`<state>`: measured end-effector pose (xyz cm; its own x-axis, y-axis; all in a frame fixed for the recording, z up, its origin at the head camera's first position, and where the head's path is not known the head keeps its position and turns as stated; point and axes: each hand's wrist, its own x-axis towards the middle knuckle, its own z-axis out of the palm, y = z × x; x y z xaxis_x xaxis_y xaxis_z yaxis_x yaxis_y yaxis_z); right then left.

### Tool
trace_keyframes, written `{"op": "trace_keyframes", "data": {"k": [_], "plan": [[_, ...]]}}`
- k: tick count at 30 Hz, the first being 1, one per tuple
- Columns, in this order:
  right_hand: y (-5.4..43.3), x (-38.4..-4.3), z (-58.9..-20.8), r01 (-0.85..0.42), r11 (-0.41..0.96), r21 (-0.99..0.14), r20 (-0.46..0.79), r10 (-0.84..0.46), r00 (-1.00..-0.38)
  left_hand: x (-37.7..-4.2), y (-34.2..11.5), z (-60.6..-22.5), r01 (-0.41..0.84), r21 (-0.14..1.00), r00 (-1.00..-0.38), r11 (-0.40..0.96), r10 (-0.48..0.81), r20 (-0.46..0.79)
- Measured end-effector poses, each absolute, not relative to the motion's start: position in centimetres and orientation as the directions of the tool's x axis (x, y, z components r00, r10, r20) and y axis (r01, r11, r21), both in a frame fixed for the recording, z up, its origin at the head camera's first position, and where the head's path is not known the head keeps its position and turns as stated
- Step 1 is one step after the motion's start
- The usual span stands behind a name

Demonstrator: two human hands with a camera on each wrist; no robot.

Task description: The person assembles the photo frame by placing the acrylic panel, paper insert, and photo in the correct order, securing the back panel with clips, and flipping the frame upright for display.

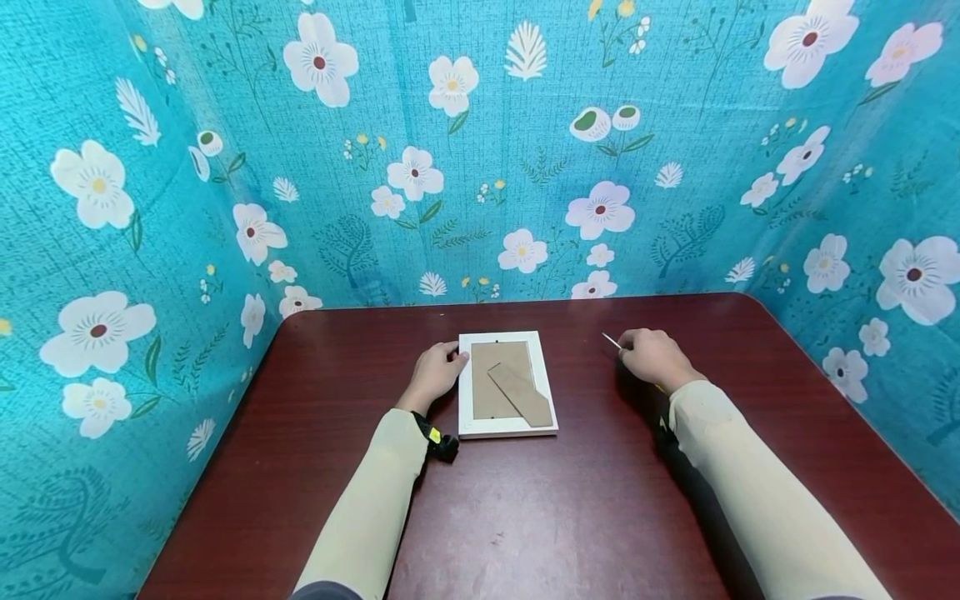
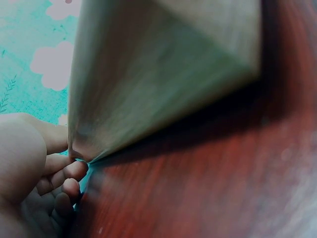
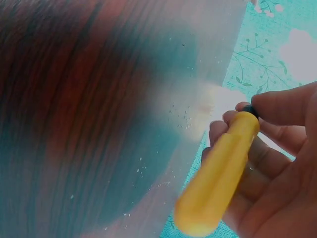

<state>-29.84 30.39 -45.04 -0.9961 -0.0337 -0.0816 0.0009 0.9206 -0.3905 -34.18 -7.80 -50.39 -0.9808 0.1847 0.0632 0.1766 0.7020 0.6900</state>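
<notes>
A white picture frame [image 1: 501,431] lies face down, its brown backing board [image 1: 491,396] and fold-out stand [image 1: 528,402] facing up. At its left edge, my left hand [image 1: 435,373] pinches the rim near the far corner; the left wrist view has the thumb and fingers [image 2: 74,171] meeting at that edge. Off to the right of the frame, my right hand [image 1: 654,357] holds a screwdriver [image 3: 215,178] just above the table. Its yellow handle shows in the right wrist view, gripped near the dark collar. In the head view the thin metal shaft [image 1: 611,340] points away to the left.
The dark red wooden table [image 1: 525,517] has rounded far corners. A blue floral curtain [image 1: 480,167] hangs behind it and along both sides. A black wrist camera [image 1: 444,446] sits on the left wrist, close to the frame's near left corner.
</notes>
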Motion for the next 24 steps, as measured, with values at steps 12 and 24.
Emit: {"op": "trace_keyframes", "data": {"k": [12, 24], "plan": [[29.8, -30.4, -45.1, -0.007, 0.917, -0.400, -0.070, -0.038, -0.997, -34.2, -7.9, -50.4, 0.184, 0.686, -0.979, 0.704, 0.191, 0.066], [29.0, -31.3, -44.6, -0.028, 0.926, -0.377, -0.057, -0.053, -0.997, -34.3, -7.9, -50.6, 0.184, 0.683, -0.979, 0.707, 0.190, 0.068]]}}
